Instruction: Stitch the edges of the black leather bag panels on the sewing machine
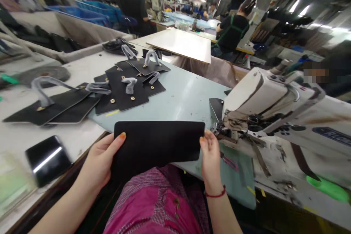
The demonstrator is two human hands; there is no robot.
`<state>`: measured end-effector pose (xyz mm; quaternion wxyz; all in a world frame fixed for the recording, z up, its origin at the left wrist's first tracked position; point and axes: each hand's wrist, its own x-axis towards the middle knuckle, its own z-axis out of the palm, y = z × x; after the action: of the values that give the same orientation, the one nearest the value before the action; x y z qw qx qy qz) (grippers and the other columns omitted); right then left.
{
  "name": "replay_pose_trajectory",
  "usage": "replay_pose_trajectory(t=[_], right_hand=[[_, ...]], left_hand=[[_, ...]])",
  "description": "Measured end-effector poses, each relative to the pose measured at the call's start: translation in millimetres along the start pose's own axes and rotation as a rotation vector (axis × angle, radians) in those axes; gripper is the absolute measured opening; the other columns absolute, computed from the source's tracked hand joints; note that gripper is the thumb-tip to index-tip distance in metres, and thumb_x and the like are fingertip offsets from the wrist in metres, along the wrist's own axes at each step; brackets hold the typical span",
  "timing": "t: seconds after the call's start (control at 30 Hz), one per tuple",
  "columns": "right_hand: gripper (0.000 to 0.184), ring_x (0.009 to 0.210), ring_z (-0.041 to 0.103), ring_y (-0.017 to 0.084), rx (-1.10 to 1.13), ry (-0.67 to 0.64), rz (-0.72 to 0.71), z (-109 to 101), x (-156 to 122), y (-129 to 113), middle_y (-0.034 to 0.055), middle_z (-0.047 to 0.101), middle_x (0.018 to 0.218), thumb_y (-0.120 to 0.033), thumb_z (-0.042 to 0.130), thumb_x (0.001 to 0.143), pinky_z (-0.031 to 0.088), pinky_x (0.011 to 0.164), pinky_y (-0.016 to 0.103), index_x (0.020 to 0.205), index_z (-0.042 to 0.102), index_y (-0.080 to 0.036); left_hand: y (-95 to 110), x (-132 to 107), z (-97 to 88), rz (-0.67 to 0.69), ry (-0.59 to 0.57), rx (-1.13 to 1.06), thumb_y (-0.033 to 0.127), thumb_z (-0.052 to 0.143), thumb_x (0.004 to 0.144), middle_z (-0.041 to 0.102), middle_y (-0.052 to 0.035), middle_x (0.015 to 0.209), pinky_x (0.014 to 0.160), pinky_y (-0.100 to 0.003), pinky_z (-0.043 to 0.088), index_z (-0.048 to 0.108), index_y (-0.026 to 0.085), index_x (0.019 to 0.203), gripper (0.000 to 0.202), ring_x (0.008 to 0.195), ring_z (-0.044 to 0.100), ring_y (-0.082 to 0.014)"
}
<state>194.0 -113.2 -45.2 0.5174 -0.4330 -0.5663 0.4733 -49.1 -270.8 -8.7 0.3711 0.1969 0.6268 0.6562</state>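
A flat black leather-like panel [159, 142] with rounded corners is stretched between my two hands, above my lap and the table's front edge. My left hand [102, 157] pinches its left end, thumb on top. At the right end, my right hand [210, 155] grips the edge between thumb and fingers; a red cord circles that wrist. Beyond the panel, several black panels with grey-wrapped handles [129, 85] and gold-coloured fittings lie overlapped on the pale blue tabletop [181, 91]. More handled panels [55, 106] lie to the left.
A white sewing machine [255, 91] stands close on my right, with another black piece [217, 106] beside its head. Scissors with pink handles [229, 161] lie below it. A dark phone-like slab [48, 159] rests at left. Two people [233, 29] work farther back near a white board [183, 44].
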Motion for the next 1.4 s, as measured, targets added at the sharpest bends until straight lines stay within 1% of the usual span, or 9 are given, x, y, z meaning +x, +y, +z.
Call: replay_pose_trajectory(t=[0.1,0.27,0.47,0.7,0.8,0.97,1.13,1.3,1.4], right_hand=[[0.054,0.139,0.043,0.024,0.088,-0.200,0.193,24.1,-21.6,-1.3,0.0139,0.046,0.149,-0.039,0.066,0.088,0.036,0.115,0.043,0.136,0.049,-0.021],[0.045,0.131,0.052,0.023,0.397,-0.483,0.293,22.2,-62.3,-33.6,0.0086,0.051,0.146,-0.044,0.059,0.094,0.042,0.111,0.043,0.136,0.053,-0.027],[0.036,0.113,0.063,0.022,0.270,-0.219,0.368,-13.2,-69.3,-30.1,0.0070,0.068,0.120,-0.040,0.063,0.091,0.050,0.100,0.033,0.122,0.063,-0.020],[0.035,0.099,0.066,0.022,0.272,-0.183,0.486,-36.9,-79.6,-12.5,0.0057,0.068,0.116,-0.042,0.059,0.092,0.058,0.083,0.033,0.119,0.067,-0.021],[0.034,0.090,0.069,0.020,0.469,-0.118,0.597,-38.9,-76.5,-5.9,0.0058,0.071,0.109,-0.043,0.064,0.088,0.061,0.069,0.030,0.113,0.068,-0.019],[0.034,0.078,0.071,0.019,0.653,0.016,0.732,-41.8,-67.9,2.2,0.0083,0.074,0.091,-0.044,0.074,0.078,0.061,0.060,0.028,0.094,0.068,-0.014],[0.034,0.071,0.072,0.020,0.648,-0.104,0.783,-35.1,-71.6,-8.6,0.0081,0.073,0.081,-0.046,0.070,0.080,0.061,0.060,0.029,0.086,0.068,-0.013],[0.039,0.066,0.070,0.019,0.447,-0.362,0.687,-37.2,-62.9,-30.2,0.0036,0.071,0.078,-0.054,0.060,0.087,0.058,0.066,0.031,0.088,0.070,-0.016],[0.043,0.067,0.068,0.017,0.210,-0.394,0.531,-41.8,-40.5,-35.9,0.0026,0.069,0.072,-0.055,0.052,0.092,0.054,0.064,0.026,0.082,0.069,-0.017]], left_hand=[[27.3,-4.4,23.6,0.305,0.063,0.239,0.038,0.064,0.089,0.076,-0.0040,0.102,0.076,-0.032,0.059,0.070,0.022,0.115,0.032,0.085,0.071,-0.0217],[11.7,-10.1,79.3,0.991,-0.282,0.859,0.018,0.056,0.091,0.068,-0.0066,0.128,0.094,-0.040,0.053,0.066,0.024,0.126,0.037,0.108,0.063,-0.0244],[-58.7,-30.8,126.8,1.059,-0.558,0.984,0.017,0.052,0.092,0.060,-0.0120,0.138,0.095,-0.048,0.052,0.060,0.017,0.131,0.040,0.113,0.058,-0.0285],[-80.7,-48.6,116.0,0.891,-0.753,0.831,0.012,0.052,0.091,0.050,-0.0113,0.147,0.111,-0.049,0.041,0.048,0.023,0.141,0.051,0.134,0.045,-0.0274],[-85.4,-50.9,93.3,0.658,-0.538,0.737,0.018,0.055,0.092,0.052,-0.0105,0.141,0.114,-0.050,0.036,0.054,0.026,0.133,0.042,0.134,0.046,-0.0272],[-99.2,-47.4,70.5,-0.090,-0.229,0.479,0.048,0.065,0.084,0.053,-0.0130,0.139,0.116,-0.050,0.034,0.055,0.021,0.132,0.056,0.134,0.047,-0.0324],[-76.4,-41.4,101.2,-0.637,-0.399,-0.035,0.049,0.070,0.081,0.060,-0.0121,0.137,0.106,-0.044,0.048,0.051,0.024,0.138,0.066,0.127,0.057,-0.0300],[-54.1,-21.1,144.5,-0.722,-0.426,-0.187,0.054,0.063,0.083,0.075,-0.0145,0.099,0.078,-0.041,0.062,0.070,0.016,0.100,0.042,0.089,0.073,-0.0297],[-49.7,0.1,169.2,-0.594,-0.342,-0.146,0.046,0.071,0.078,0.074,-0.0087,0.080,0.059,-0.034,0.061,0.067,0.017,0.096,0.034,0.067,0.071,-0.0241]])
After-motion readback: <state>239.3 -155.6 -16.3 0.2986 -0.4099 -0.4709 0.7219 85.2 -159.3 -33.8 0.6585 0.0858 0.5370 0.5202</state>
